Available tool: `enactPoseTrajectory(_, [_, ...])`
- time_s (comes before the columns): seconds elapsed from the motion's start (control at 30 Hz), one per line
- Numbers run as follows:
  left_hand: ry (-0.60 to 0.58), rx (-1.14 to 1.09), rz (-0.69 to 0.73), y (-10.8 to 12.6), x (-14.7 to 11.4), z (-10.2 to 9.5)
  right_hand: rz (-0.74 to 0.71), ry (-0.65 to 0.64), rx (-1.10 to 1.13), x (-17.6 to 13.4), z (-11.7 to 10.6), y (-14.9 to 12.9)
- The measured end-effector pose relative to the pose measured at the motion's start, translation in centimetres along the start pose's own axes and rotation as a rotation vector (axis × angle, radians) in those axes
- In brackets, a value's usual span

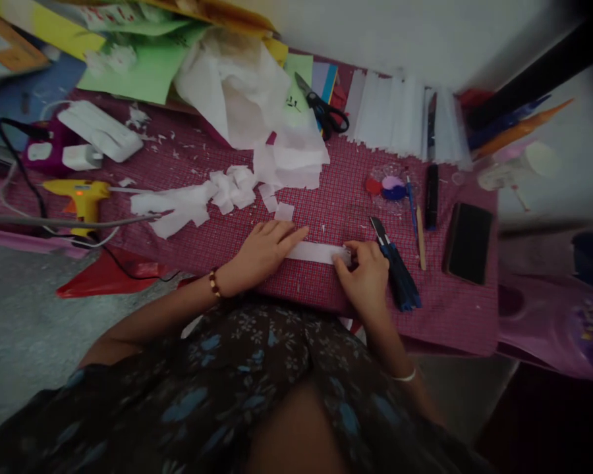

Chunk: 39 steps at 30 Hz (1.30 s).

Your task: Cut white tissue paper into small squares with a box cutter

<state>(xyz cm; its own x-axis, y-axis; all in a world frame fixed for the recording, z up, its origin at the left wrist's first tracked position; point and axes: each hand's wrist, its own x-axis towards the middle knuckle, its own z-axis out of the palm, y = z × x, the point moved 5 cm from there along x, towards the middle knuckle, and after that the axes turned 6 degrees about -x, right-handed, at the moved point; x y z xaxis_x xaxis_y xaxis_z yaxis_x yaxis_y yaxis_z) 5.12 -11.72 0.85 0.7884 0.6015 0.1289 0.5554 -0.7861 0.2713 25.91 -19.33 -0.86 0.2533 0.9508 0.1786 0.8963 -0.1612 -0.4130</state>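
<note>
A narrow white paper strip [313,251] lies across the table in front of me. My left hand [259,258] rests flat over its left end, fingers stretched out, hiding that part. At the other end, my right hand [364,273] pinches the strip between thumb and curled fingers. Just right of that hand lie a blue utility knife [398,273] with its blade out and something blue beside it. Small white paper squares [283,211] and a heap of cut white paper [188,203] lie beyond my left hand.
On the left are a yellow glue gun [82,194], a white power adapter [101,130] and loose cables. Black scissors [323,108] rest on papers at the back, near clear plastic sleeves [390,115]. A dark phone [469,242] and a black marker [431,197] are on the right.
</note>
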Motion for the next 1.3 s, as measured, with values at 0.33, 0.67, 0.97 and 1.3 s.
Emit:
enactPoseTrajectory(0.33, [-0.117,-0.133,0.263,-0.3,0.7,0.1,-0.020,0.123,0.230,-1.2,-2.7,1.1])
enactPoseTrajectory(0.67, [-0.216,-0.194,0.229,4.5,6.5,-0.5,0.080,0.091,-0.002,-3.5,-5.7,6.6])
enactPoseTrajectory(0.97, [-0.205,-0.160,0.178,5.6,9.4,2.1,0.105,0.079,0.002,-3.0,-4.7,7.6])
enactPoseTrajectory(1.3, [-0.117,-0.228,0.203,5.5,7.8,2.3,-0.011,0.028,0.147,-3.5,-5.7,7.4])
